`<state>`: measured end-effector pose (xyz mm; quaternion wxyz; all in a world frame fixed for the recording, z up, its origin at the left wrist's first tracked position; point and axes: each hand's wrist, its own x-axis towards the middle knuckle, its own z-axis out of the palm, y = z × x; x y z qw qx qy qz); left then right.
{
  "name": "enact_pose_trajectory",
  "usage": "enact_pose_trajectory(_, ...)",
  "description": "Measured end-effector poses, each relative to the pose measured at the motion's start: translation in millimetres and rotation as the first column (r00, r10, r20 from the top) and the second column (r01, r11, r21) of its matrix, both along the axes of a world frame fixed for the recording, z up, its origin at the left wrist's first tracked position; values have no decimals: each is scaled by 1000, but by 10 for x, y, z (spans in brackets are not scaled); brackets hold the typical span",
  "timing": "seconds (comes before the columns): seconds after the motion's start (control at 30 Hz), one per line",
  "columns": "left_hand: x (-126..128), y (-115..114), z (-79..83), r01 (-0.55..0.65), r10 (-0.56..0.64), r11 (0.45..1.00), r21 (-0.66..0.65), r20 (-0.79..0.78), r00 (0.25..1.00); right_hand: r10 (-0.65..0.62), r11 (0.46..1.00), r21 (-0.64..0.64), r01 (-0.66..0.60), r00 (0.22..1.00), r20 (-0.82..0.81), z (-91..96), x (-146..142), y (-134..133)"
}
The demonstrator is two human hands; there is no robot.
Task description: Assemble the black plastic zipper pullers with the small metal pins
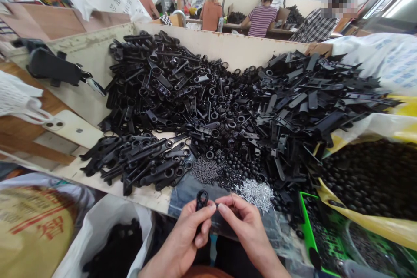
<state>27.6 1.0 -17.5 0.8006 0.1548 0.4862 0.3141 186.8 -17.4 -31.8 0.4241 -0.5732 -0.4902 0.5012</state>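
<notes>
My left hand [190, 228] is closed around a black plastic part with a ring-shaped end [202, 198], which sticks up above the thumb. My right hand [243, 219] is closed too, its thumb and index finger pinched close to the left thumb tip. Between the fingertips sits a tiny dark piece, too small to name. Just beyond the hands lie a heap of silver metal pins [257, 194], a heap of small grey pieces [204, 170] and black beads [243, 165]. Assembled-looking black ring-ended parts [146, 156] are stacked to the left.
Large piles of black ring-ended parts [156, 74] and flat black blades [302, 91] fill the walled table. A phone [73, 128] lies at left. At right are a green crate [306, 221] and a yellow bag [361, 213] of black balls. A white sack [94, 221] stands front left; several people work behind.
</notes>
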Motion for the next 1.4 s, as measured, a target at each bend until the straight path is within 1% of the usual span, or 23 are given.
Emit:
enact_pose_trajectory(0.13,2,7,-11,4,-4,1000,5,-8,1000,2,1000,11,-2,1000,31,8,0,-1)
enact_pose_trajectory(0.3,21,4,-15,6,-4,999,35,-35,999,-9,997,80,2,996,87,22,0,-5)
enact_pose_trajectory(0.47,42,22,5,8,-7,999,33,-46,999,-15,999,40,12,998,60,10,-3,-11)
enact_pose_trajectory(0.53,46,28,13,8,-6,1000,28,-46,999,-25,996,85,18,996,83,16,1,-8)
enact_pose_trajectory(0.63,52,22,20,-14,14,1000,-10,-8,1000,-42,976,216,9,988,146,25,11,-14)
enact_pose_trajectory(0.7,58,11,18,-43,45,998,-54,27,999,-48,960,279,-3,984,174,16,17,-29)
enact_pose_trajectory(0.83,78,-17,3,-72,82,989,-132,75,994,-54,934,356,-32,972,229,-29,28,-57)
enact_pose_trajectory(0.93,80,-26,12,-58,71,989,-139,90,993,-57,923,382,-56,959,278,-42,50,-56)
enact_pose_trajectory(1.03,37,-23,64,-8,23,993,-115,129,991,-80,926,376,-39,952,294,-24,88,-47)
enact_pose_trajectory(1.13,-32,-28,127,84,-79,996,-23,145,986,-68,931,360,-50,949,308,11,124,-43)
enact_pose_trajectory(1.23,-69,-56,156,152,-156,985,82,56,986,-3,918,374,-132,941,339,46,124,-33)
enact_pose_trajectory(1.4,-54,-115,142,189,-178,975,120,-91,980,55,888,397,-233,910,411,61,73,0)
